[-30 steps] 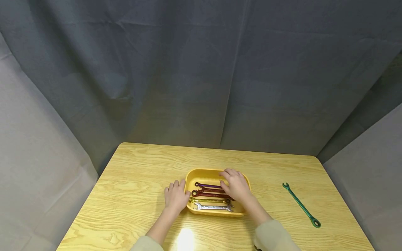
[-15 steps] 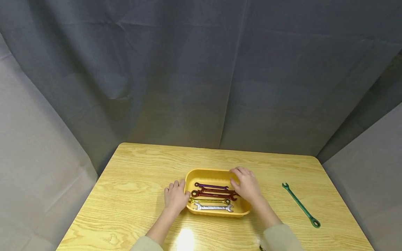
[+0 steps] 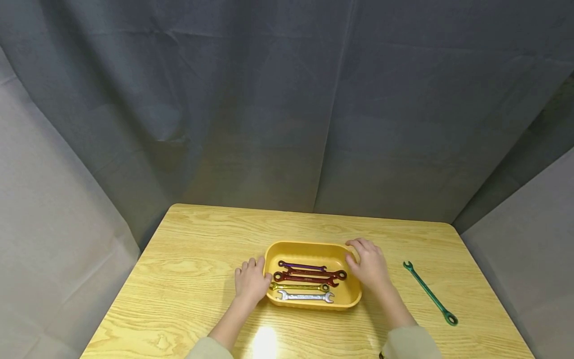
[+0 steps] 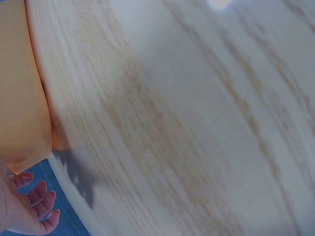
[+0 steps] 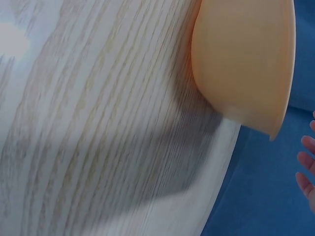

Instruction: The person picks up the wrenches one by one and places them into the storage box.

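Note:
In the head view, a yellow plastic basket (image 3: 314, 306) stands on the table. Inside lie a purple wrench (image 3: 302, 266), two red wrenches, one (image 3: 309, 272) beside the other (image 3: 307, 279), a yellow-green wrench (image 3: 298, 287) and a silver open-end wrench (image 3: 305, 297). At the basket's left end is my left hand (image 3: 252, 283), its thumb over the rim and its fingers loosely bent outside. My right hand (image 3: 371, 264) hovers at the right end, fingers relaxed and spread, holding nothing. In the right wrist view its fingers (image 5: 306, 160) appear apart from the basket wall.
A green wrench (image 3: 430, 293) lies slantwise on the wooden table (image 3: 202, 239), to the right of the right hand. Dark grey curtain (image 3: 269, 124) hangs behind the table, and lighter cloth flanks both sides.
My right hand has drawn back rightward from over the wrenches to the basket's right end, uncovering their right ends. The left hand and the basket have stayed put.

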Demonstrator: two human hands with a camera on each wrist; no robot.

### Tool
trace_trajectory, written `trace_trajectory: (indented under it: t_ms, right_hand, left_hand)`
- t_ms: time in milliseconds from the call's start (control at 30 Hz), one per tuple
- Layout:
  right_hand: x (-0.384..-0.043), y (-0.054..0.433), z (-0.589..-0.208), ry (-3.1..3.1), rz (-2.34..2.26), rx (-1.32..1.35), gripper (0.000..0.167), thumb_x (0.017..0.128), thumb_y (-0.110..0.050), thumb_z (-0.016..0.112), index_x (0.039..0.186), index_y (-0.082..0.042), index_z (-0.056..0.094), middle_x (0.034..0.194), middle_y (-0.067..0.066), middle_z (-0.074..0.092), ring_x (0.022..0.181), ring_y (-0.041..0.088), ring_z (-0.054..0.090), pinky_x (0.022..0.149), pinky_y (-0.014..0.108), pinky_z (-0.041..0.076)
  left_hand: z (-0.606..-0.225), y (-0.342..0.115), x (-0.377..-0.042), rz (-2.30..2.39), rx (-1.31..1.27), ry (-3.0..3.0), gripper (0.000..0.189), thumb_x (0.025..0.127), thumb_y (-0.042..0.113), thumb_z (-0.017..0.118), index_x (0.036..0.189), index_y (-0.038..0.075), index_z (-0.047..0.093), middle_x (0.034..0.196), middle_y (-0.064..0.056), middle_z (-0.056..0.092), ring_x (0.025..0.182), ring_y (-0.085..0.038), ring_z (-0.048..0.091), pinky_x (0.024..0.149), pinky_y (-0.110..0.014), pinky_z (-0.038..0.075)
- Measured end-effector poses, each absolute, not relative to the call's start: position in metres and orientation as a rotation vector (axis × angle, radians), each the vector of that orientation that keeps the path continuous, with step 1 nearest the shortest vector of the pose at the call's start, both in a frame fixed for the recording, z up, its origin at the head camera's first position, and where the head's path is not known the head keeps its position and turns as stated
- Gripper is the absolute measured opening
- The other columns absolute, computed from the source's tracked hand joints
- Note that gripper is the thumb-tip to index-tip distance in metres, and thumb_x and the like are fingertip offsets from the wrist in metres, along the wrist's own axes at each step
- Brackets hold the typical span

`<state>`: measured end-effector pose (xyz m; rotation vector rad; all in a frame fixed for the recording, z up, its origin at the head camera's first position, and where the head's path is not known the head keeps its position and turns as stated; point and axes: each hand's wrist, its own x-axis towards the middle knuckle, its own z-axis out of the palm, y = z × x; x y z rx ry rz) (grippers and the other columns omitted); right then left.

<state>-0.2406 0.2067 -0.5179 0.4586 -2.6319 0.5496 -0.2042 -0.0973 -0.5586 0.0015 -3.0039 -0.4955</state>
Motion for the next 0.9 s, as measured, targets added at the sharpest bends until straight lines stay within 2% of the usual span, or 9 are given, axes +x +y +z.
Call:
trace_trajectory:
  t_ms: [267,533,900]
  right_hand:
    - [-0.238,0.226,-0.524,-2.657,0.59,0.355,0.028,0.081,-0.019,0.062,0.107,-0.007,0.062,0.109,0.014,0.059,0.105,0.034,0.051,0.089,0.052,0.036]
    - [-0.236,0.246,-0.531,-2.612,0.586,0.296,0.026,0.081,-0.017,0.063,0.104,-0.005,0.062,0.105,0.014,0.061,0.098,0.035,0.053,0.081,0.052,0.038]
    - [-0.228,0.265,-0.535,-2.665,0.612,0.166,0.028,0.082,-0.015,0.06,0.108,-0.003,0.06,0.111,0.021,0.056,0.107,0.041,0.046,0.086,0.059,0.033]
  left_hand:
    - [-0.559,-0.097,-0.204,-0.49,0.005,-3.005,0.044,0.082,0.033,0.056,0.121,0.013,0.052,0.097,-0.008,0.056,0.084,-0.024,0.048,0.074,-0.041,0.036]
    - [-0.558,-0.098,-0.204,-0.491,0.01,-2.998,0.043,0.082,0.031,0.057,0.12,0.013,0.053,0.097,-0.008,0.056,0.084,-0.024,0.049,0.073,-0.04,0.036]
    - [-0.557,-0.098,-0.204,-0.483,0.011,-2.998,0.045,0.083,0.032,0.057,0.122,0.012,0.052,0.099,-0.009,0.057,0.086,-0.025,0.049,0.075,-0.041,0.037]
